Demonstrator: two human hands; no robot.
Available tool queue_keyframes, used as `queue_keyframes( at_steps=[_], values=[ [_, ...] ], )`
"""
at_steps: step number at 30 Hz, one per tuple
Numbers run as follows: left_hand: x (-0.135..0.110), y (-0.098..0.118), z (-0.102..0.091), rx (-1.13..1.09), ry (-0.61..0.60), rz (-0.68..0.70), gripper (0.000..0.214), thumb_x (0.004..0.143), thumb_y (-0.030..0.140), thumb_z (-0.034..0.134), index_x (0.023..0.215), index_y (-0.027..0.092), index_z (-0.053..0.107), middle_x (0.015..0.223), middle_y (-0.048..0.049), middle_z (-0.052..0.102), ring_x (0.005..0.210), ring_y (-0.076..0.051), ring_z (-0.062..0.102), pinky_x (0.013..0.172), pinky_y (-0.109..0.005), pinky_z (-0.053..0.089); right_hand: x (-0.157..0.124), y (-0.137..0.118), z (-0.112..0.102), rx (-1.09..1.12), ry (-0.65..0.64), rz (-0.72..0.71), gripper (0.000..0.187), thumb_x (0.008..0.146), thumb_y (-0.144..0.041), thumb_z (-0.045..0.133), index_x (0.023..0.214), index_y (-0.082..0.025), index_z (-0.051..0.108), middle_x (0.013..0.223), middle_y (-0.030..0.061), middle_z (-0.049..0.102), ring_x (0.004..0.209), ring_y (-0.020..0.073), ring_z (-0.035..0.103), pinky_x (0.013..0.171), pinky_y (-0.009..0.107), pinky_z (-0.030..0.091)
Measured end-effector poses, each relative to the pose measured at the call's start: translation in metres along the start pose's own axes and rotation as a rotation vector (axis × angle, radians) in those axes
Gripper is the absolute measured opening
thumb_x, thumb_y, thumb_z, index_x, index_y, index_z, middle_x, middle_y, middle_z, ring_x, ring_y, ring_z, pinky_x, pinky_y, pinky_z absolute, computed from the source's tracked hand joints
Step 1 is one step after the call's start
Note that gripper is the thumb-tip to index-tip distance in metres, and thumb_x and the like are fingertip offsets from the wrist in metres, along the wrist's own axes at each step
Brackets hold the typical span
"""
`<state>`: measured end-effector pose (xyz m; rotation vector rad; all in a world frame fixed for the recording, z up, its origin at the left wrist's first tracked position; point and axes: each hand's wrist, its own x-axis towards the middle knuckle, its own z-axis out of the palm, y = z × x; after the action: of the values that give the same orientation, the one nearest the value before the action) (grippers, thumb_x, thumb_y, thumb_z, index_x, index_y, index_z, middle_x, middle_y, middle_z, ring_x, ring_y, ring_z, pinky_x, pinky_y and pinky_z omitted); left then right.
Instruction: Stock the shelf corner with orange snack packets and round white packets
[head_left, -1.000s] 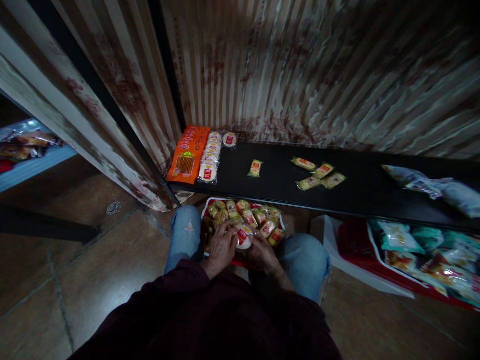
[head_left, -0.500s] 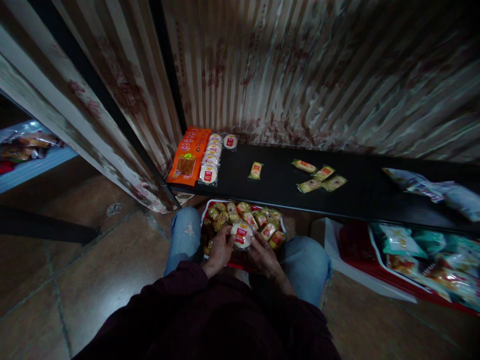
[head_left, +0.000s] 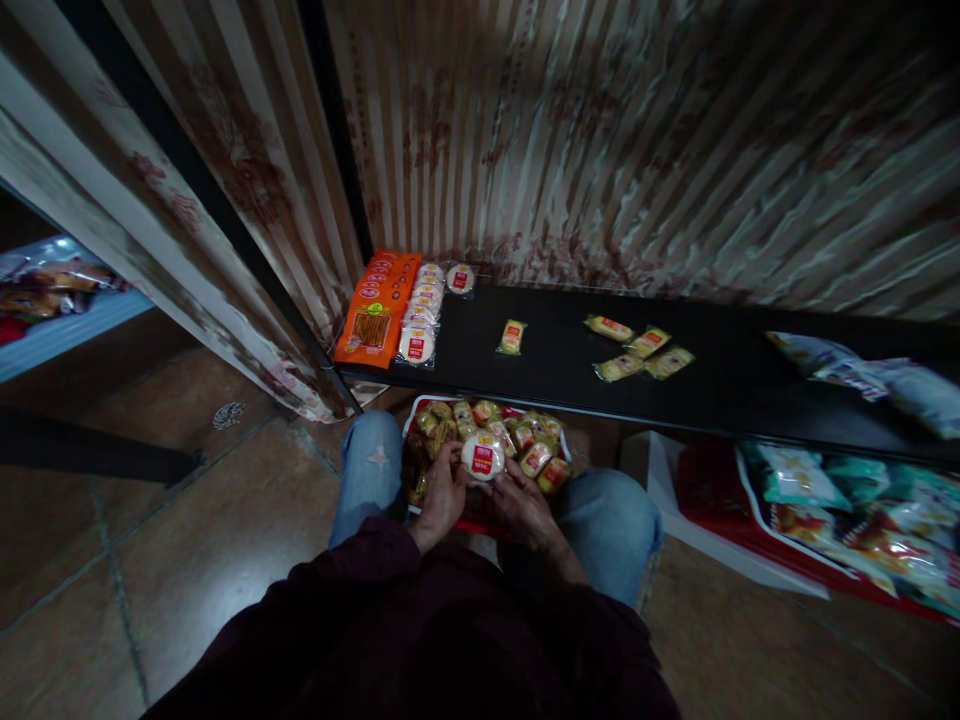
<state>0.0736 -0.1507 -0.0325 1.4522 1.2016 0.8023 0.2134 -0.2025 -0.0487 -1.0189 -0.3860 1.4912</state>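
Note:
Between my knees, a round white wrapped cracker point(head_left: 482, 457) with a red label is held level by both hands. My left hand point(head_left: 442, 495) grips its left edge, and my right hand point(head_left: 521, 503) pinches the lower right edge. Directly beneath is a red basket with a white rim point(head_left: 411, 412), filled with small yellow wrapped snacks point(head_left: 536, 458). On the black shelf point(head_left: 555, 345) ahead, a row of similar round crackers point(head_left: 420, 318) lies beside an orange snack bag point(head_left: 377, 310). One more round cracker point(head_left: 460, 280) lies at the row's far right.
One yellow snack point(head_left: 512, 337) lies alone on the shelf, with several more point(head_left: 646, 345) to its right. White-blue bags point(head_left: 870, 375) lie farther right. A red basket point(head_left: 720, 495) of teal bags stands below. Black posts point(head_left: 334, 120) and a pleated curtain point(head_left: 600, 130) bound the shelf.
The cracker in my hands has risen slightly and its label faces up more squarely. My right hand's fingers have shifted lower under its edge. The shelf items stay put.

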Motion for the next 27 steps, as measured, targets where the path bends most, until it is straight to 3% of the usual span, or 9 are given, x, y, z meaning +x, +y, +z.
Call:
queue_keyframes(
  at_steps=[4, 10, 17, 22, 27],
  values=[
    [0.001, 0.002, -0.001, 0.032, 0.000, 0.012, 0.025, 0.085, 0.010, 0.043, 0.107, 0.020, 0.047, 0.088, -0.0009, 0.060, 0.065, -0.010, 0.059, 0.067, -0.026, 0.052, 0.001, 0.003, -0.003, -0.043, 0.006, -0.013, 0.066, 0.072, -0.036, 0.076, 0.133, -0.032, 0.050, 0.111, 0.0004, 0.070, 0.106, 0.0218, 0.064, 0.098, 0.039, 0.049],
    [0.000, 0.004, -0.001, 0.156, 0.082, 0.133, 0.027, 0.084, 0.009, 0.045, 0.108, 0.019, 0.050, 0.104, -0.0073, 0.060, 0.095, -0.017, 0.059, 0.086, -0.035, 0.050, 0.001, 0.004, -0.002, -0.040, 0.063, -0.018, 0.066, 0.069, -0.034, 0.078, 0.130, -0.034, 0.051, 0.110, -0.0007, 0.070, 0.102, 0.0211, 0.065, 0.095, 0.038, 0.051],
    [-0.003, 0.013, -0.001, 0.329, 0.101, 0.188, 0.029, 0.080, 0.003, 0.044, 0.101, 0.021, 0.055, 0.100, -0.0062, 0.057, 0.098, -0.019, 0.057, 0.090, -0.039, 0.048, -0.005, -0.005, 0.007, -0.011, 0.047, -0.034, 0.056, 0.072, -0.034, 0.075, 0.124, -0.033, 0.056, 0.109, 0.0002, 0.071, 0.103, 0.0229, 0.065, 0.093, 0.040, 0.051],
    [-0.004, 0.017, -0.002, 0.288, 0.089, 0.190, 0.026, 0.078, 0.005, 0.048, 0.099, 0.019, 0.056, 0.102, -0.0073, 0.058, 0.101, -0.020, 0.057, 0.093, -0.039, 0.047, -0.009, -0.009, 0.013, -0.023, 0.001, -0.036, 0.053, 0.071, -0.040, 0.074, 0.122, -0.031, 0.059, 0.116, 0.0022, 0.068, 0.111, 0.0245, 0.061, 0.100, 0.042, 0.045],
    [-0.006, 0.022, -0.002, 0.130, 0.026, 0.111, 0.015, 0.087, 0.019, 0.046, 0.097, 0.020, 0.057, 0.104, -0.0063, 0.062, 0.101, -0.019, 0.059, 0.092, -0.037, 0.048, -0.011, -0.008, 0.016, -0.040, -0.025, -0.048, 0.045, 0.075, -0.047, 0.069, 0.117, -0.031, 0.063, 0.121, 0.0024, 0.066, 0.125, 0.0254, 0.051, 0.109, 0.046, 0.035]
  ],
)
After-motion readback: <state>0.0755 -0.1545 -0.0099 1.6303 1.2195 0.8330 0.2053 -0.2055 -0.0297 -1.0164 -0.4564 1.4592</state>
